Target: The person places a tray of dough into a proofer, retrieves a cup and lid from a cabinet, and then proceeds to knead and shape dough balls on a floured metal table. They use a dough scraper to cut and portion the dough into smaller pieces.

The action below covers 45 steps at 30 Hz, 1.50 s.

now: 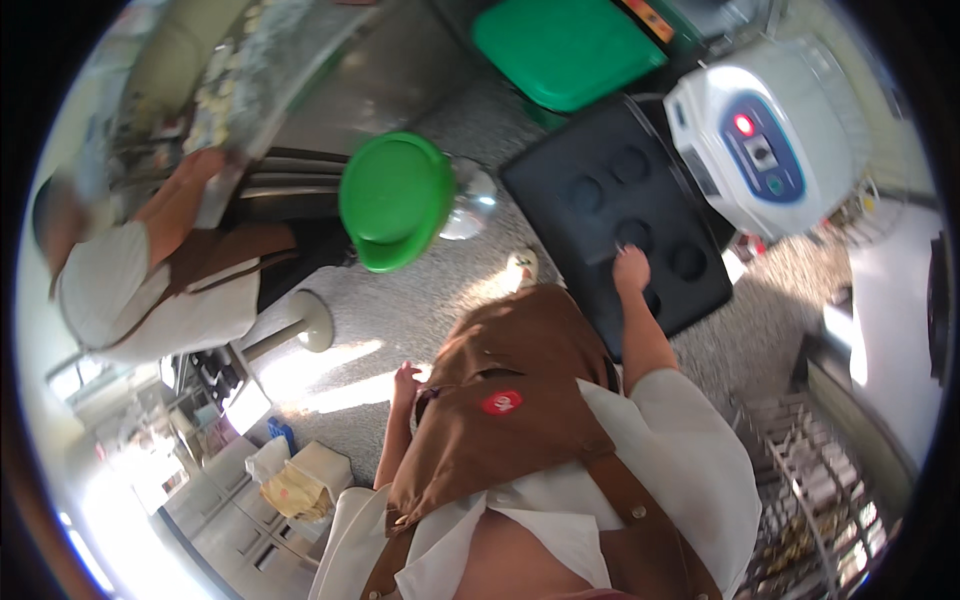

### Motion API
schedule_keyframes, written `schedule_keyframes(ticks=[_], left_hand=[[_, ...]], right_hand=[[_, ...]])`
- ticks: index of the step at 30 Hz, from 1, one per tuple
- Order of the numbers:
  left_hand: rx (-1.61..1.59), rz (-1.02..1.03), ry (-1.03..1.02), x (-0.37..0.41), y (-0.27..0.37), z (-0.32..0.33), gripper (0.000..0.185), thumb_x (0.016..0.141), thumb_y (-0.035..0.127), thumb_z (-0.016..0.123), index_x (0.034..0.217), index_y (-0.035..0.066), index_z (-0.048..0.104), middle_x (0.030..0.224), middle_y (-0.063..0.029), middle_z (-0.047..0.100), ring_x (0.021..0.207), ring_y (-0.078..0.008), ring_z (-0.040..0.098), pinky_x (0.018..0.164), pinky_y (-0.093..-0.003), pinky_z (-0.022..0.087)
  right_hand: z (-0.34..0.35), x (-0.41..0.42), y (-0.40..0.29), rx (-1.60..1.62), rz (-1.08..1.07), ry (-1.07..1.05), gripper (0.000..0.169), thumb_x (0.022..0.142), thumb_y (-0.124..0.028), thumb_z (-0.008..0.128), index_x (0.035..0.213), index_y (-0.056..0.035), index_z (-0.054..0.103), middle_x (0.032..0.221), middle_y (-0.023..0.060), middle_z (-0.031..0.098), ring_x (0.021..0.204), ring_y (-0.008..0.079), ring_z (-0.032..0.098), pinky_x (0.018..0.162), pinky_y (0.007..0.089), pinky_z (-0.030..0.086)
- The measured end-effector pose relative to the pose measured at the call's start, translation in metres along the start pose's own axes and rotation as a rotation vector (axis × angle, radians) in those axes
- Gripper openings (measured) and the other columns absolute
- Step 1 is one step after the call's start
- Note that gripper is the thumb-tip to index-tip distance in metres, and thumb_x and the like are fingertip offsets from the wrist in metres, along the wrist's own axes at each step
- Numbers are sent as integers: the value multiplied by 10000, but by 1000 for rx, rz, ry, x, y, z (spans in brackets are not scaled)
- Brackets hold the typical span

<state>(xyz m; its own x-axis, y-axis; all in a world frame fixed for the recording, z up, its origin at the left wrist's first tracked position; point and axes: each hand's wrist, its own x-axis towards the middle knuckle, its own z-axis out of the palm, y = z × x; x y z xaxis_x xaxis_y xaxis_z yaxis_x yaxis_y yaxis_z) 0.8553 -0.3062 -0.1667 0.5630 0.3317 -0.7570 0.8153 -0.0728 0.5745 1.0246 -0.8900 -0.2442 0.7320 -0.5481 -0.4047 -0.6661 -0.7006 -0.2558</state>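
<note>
My right hand (pixel 632 270) is over a black lid or tray (pixel 547 184) with several round recesses. Its fingers are closed around what looks like a small, thin, greyish object (pixel 602 256), too blurred to identify. Whether this object touches the black surface cannot be made out. My left hand (pixel 406 384) hangs low beside my brown apron (pixel 510 337), fingers loosely apart and nothing in them. Past the black surface stands a white machine (pixel 817 127) with a blue control panel and a lit red lamp.
A green lid (pixel 570 49) lies beyond the black surface. To the left, another round green lid (pixel 396 199) tops a clear container (pixel 471 201). A co-worker (pixel 165 277) stands at a metal counter (pixel 375 67). A wire rack (pixel 810 480) is behind me at right.
</note>
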Motion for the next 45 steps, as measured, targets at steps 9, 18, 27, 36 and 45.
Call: schedule_keyframes(ticks=[9,18,27,36,45], left_hand=[[616,276,150,-35,128,65,442,965,414,431,926,65,700,859,-148,707,879,-321,685,806,-420,510],[730,305,75,30,-62,10,443,971,346,445,821,-23,641,740,-126,645,661,-210,620,574,-367,518],[455,363,-91,11,-3,0,165,817,114,577,892,5,675,831,-102,674,746,-214,639,639,-337,533],[583,198,-110,-20,50,37,336,960,216,467,914,-56,659,895,-167,679,804,-229,685,700,-337,579],[496,112,-92,-28,93,41,300,949,188,467,941,-49,650,915,-151,694,811,-214,683,712,-330,571]], right_hand=[[61,10,49,285,-151,97,217,858,-162,629,955,31,652,917,233,637,910,432,598,802,512,479],[18,25,-2,353,-291,256,376,831,-72,569,1185,53,560,1184,272,560,1105,426,534,962,466,436],[119,140,-16,960,20,-158,272,808,-137,760,936,-47,537,687,33,558,556,112,560,430,285,442],[36,101,-72,708,230,-8,527,779,-163,678,1253,17,538,1237,205,585,1175,352,560,983,389,446],[15,173,-37,1196,326,-107,734,849,-67,619,1479,-71,242,1166,50,592,879,181,652,724,322,507]])
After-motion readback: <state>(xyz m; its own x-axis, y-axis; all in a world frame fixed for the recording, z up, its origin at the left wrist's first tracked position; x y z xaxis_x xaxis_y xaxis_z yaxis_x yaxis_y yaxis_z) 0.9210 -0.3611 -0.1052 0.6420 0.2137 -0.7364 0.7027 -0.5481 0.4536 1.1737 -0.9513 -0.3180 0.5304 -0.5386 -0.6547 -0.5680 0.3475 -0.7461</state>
